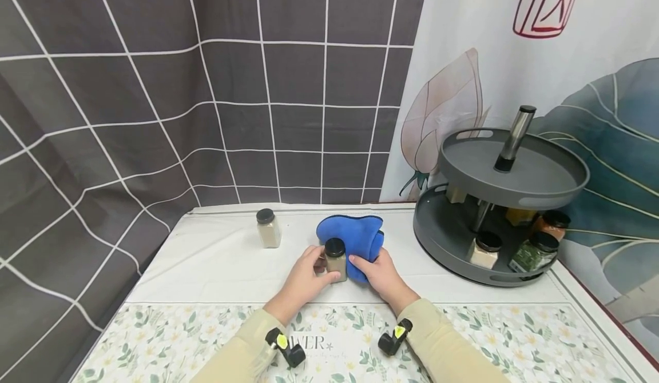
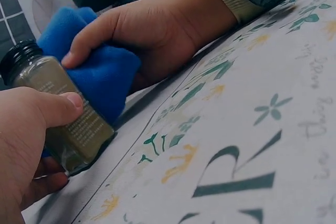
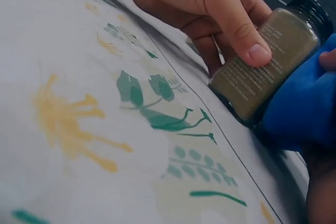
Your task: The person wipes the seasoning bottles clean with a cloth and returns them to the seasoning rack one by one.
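Observation:
A square glass spice jar (image 1: 336, 262) with a black lid and grey-brown powder stands on the white cloth, slightly tilted in the wrist views. My left hand (image 1: 305, 280) grips it from the left, thumb across its printed side (image 2: 73, 124). My right hand (image 1: 383, 277) pinches a folded blue cloth (image 1: 355, 235), thumb on top. In the right wrist view the blue cloth (image 3: 302, 108) lies against the jar (image 3: 270, 61). Part of the right hand's fingers is hidden under the cloth.
A second black-lidded jar (image 1: 269, 230) of pale powder stands at the back left. On the right is a two-tier grey turntable rack (image 1: 515, 166); its lower tier holds several jars, including one with green flakes (image 1: 534, 252). A floral mat (image 1: 206, 328) covers the front.

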Demonstrator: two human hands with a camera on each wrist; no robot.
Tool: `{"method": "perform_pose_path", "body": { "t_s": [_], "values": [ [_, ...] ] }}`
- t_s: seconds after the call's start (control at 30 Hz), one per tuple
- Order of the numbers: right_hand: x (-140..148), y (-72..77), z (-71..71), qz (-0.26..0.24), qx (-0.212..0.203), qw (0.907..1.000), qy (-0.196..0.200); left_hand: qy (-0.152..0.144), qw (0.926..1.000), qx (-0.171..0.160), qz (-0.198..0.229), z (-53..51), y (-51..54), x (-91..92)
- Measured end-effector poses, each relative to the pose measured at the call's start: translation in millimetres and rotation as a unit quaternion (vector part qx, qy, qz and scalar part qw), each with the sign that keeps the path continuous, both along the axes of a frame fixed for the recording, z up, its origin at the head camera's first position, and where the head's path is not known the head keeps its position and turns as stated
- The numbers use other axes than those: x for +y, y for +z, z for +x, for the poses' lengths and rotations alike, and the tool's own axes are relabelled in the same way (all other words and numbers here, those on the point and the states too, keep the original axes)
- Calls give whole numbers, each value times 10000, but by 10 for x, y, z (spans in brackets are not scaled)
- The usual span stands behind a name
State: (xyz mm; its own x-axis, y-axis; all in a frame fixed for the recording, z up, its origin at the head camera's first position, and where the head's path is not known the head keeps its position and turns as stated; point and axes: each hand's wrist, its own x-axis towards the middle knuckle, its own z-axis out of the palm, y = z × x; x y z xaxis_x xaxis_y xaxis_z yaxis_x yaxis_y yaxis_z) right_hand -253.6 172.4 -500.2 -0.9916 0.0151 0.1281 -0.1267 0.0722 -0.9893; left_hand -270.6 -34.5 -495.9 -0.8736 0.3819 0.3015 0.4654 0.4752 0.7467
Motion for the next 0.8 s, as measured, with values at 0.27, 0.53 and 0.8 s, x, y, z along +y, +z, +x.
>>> {"method": "perform_pose_path", "body": {
  "t_s": [0.27, 0.53, 0.8],
  "values": [
    [10, -9, 11, -822, -18, 9965, 120, 70, 10000, -53, -10, -7, -11, 14],
    [-5, -9, -6, -413, -150, 9990, -101, 80, 9982, -196, 558, 6, -45, 28],
    [-7, 22, -46, -2013, -404, 9782, -322, 264, 9374, -1598, 3082, 20, -37, 24]
  ]
}}
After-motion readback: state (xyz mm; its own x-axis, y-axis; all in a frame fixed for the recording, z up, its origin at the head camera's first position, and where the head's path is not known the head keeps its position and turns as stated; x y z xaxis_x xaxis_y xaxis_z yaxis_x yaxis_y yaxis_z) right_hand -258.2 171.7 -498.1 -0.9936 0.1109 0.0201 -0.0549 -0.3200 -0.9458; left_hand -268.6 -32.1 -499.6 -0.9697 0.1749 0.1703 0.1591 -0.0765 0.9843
